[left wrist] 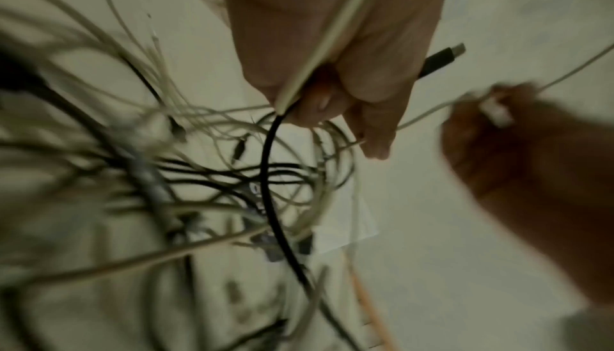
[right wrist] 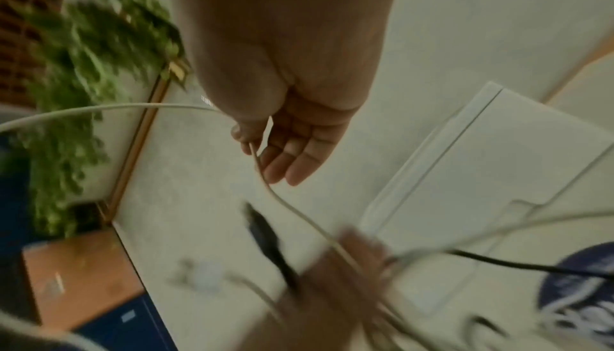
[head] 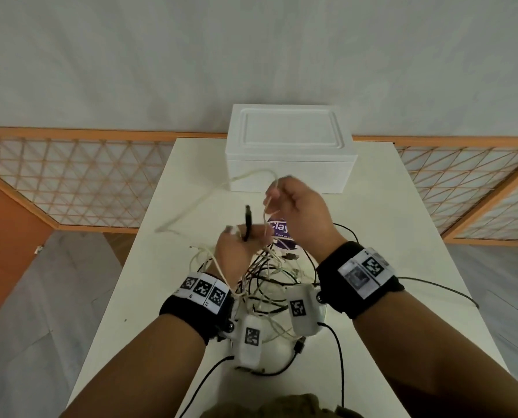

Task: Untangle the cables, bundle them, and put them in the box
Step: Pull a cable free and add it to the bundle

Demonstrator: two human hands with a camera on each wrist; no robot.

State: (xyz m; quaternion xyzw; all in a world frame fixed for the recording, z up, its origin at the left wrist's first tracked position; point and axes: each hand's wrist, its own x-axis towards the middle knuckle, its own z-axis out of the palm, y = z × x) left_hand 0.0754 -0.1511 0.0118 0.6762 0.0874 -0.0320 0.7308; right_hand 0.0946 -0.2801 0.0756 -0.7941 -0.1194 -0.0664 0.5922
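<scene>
Left hand (head: 236, 245) raised above the tangle of cables (head: 269, 279), fingers (left wrist: 372, 81) curled round a black cable (left wrist: 275, 199) with its plug (head: 248, 214) poking upward. Right hand (head: 300, 206) lifted higher, thumb and forefinger pinching a white cable (right wrist: 289, 207) looping away leftward. Closed white box (head: 291, 146) at the surface's (head: 402, 236) far edge, beyond both hands.

Soft, even light in the wide, edge-bent head view; both wrist views dimmer, greenish, perhaps motion-blurred.
</scene>
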